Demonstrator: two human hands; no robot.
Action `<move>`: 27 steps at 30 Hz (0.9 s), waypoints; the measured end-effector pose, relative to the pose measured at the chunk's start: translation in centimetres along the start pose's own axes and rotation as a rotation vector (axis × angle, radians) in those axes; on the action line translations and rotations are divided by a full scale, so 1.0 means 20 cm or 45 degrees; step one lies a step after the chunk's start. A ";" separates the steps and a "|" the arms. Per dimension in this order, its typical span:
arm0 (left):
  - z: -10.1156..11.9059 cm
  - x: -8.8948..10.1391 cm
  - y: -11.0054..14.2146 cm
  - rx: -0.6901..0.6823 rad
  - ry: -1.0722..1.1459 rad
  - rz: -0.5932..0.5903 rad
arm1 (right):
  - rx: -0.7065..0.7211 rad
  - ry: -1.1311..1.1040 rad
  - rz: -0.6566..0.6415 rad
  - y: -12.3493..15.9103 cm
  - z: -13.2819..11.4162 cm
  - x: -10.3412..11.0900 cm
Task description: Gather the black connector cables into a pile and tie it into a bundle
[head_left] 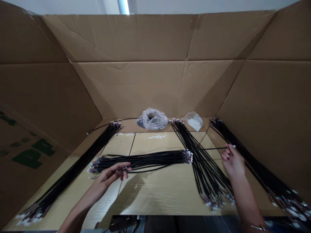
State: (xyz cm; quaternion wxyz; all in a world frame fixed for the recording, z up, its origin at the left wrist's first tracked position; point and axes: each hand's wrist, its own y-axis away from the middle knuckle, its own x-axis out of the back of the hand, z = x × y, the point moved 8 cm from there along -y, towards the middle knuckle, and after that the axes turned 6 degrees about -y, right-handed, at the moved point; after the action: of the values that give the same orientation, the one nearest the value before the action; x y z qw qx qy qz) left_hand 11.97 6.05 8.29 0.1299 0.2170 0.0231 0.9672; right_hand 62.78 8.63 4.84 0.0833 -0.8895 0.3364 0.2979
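Note:
A bundle of black cables (150, 159) with white connectors lies crosswise on the cardboard surface. My right hand (233, 160), to the right of the bundle, pinches one black cable (210, 149) near its white-tipped end. That cable runs left, nearly straight, over a fanned-out cable bundle (194, 145) and into the crosswise one. At the near side of the crosswise bundle, my left hand (114, 173) has its fingers curled around a cable end with thin wires. A cable leads right from those fingers; I cannot tell whether it is the one in my right hand.
Tall cardboard walls (136, 81) enclose the back and sides. More cable bundles lie along the left side (80, 166) and the right side (252, 161). By the back wall sit a clear plastic-wrapped roll (155, 119) and a small plastic bag (194, 122) of white pieces.

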 end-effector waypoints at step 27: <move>-0.32 0.61 0.03 -0.129 -0.747 0.699 | -0.202 0.764 -0.607 0.23 0.24 -0.38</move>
State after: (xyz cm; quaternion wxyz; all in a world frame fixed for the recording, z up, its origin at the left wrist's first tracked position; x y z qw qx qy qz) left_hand -1.64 8.76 7.58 -0.1215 0.4752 -0.1213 0.8629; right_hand 52.96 10.96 5.57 -0.0210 -0.9939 0.1058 0.0221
